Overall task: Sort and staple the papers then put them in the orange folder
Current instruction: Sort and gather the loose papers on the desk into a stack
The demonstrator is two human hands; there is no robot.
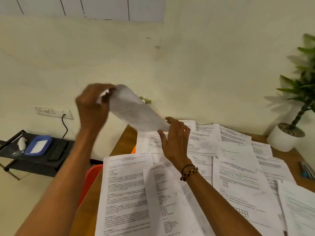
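Both hands hold a sheaf of printed papers up in the air above the far left of the desk. My left hand grips its upper left corner, blurred by motion. My right hand pinches its lower right end between thumb and fingers. Many loose printed sheets overlap across the wooden desk. Part of an orange folder shows at the desk's left edge, mostly hidden under the sheets and my left arm. No stapler is visible.
A potted plant in a white pot stands at the desk's far right corner. Pens lie at the right edge. Left of the desk, a low black shelf carries a blue tray. A wall socket has a cable plugged in.
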